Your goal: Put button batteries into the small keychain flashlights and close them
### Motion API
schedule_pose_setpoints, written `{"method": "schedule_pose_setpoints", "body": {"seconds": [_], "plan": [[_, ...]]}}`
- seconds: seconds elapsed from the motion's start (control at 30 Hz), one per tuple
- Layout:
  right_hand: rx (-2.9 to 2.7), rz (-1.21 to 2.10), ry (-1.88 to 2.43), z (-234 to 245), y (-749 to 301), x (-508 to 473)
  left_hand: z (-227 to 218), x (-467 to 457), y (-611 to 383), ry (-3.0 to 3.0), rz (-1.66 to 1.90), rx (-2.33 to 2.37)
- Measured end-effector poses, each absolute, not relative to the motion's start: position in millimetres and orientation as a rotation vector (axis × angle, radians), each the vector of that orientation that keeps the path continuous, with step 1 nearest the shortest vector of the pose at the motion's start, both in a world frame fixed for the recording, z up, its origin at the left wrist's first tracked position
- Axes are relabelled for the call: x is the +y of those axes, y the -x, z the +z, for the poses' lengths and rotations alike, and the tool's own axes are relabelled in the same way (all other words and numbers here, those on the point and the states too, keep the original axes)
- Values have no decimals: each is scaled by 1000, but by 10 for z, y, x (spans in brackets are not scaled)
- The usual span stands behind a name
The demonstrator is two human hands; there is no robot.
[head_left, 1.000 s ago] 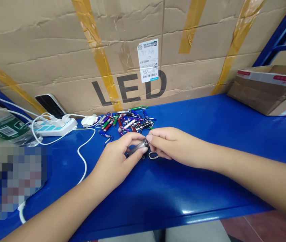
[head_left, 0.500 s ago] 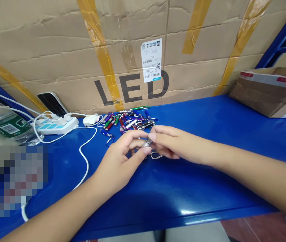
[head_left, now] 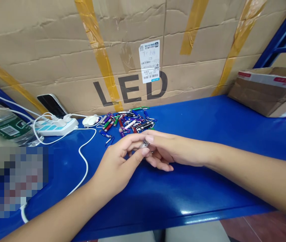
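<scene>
Hands meet mid blue shelf [head_left: 208, 134]: left hand [head_left: 117, 164] and right hand [head_left: 169, 151] both pinch 1 silver torch [head_left: 145, 144]. Pile of coloured torches [head_left: 129, 122] lies near, far side, apparently not yet handled.

I count one held torch [head_left: 145, 144], one torch heap [head_left: 130, 122], one power strip [head_left: 57, 127], one phone [head_left: 52, 105], one bottle [head_left: 4, 126], two cartons [head_left: 57, 50] [head_left: 266, 90].

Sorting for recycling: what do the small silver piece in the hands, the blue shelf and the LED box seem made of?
The small silver piece, pinched by left hand and right hand, looks like bare metal: bright, glinting. The blue shelf seems painted metal, glossy with sharp highlights. The LED box is matte brown cardboard, creased and taped.
</scene>
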State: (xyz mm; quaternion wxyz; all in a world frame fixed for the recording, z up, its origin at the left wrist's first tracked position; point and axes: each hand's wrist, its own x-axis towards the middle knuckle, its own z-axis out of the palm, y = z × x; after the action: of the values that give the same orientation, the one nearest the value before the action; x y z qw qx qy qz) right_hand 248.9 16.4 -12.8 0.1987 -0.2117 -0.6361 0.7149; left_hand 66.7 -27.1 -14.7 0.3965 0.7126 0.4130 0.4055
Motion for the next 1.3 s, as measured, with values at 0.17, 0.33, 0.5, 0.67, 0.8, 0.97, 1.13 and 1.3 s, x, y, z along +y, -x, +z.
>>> {"method": "schedule_pose_setpoints", "body": {"seconds": [0.17,0.33,0.5,0.67,0.8,0.97,1.13,1.3], "plan": [[-1694,2069,555,-155,-2461,159,-132,-266,-659,-1900,1038,1069],[-1661,2194,501,-166,-2427,140,-145,-269,-654,-1970,1055,1123],[-1607,2224,447,-168,-2416,115,-148,-254,-654,-2037,1057,1174],[-1589,2164,491,-172,-2421,104,-124,-235,-647,-2189,1087,1122],[-1610,2135,526,-168,-2407,93,-97,-226,-644,-2290,1097,1131],[-1651,2081,564,-198,-2386,75,-60,-246,-651,-2405,1073,1150],[-1663,2016,596,-221,-2393,70,-52,-263,-641,-2553,1087,1136],[-1632,1991,601,-200,-2403,32,-62,-270,-633,-2615,1082,1114]]}}
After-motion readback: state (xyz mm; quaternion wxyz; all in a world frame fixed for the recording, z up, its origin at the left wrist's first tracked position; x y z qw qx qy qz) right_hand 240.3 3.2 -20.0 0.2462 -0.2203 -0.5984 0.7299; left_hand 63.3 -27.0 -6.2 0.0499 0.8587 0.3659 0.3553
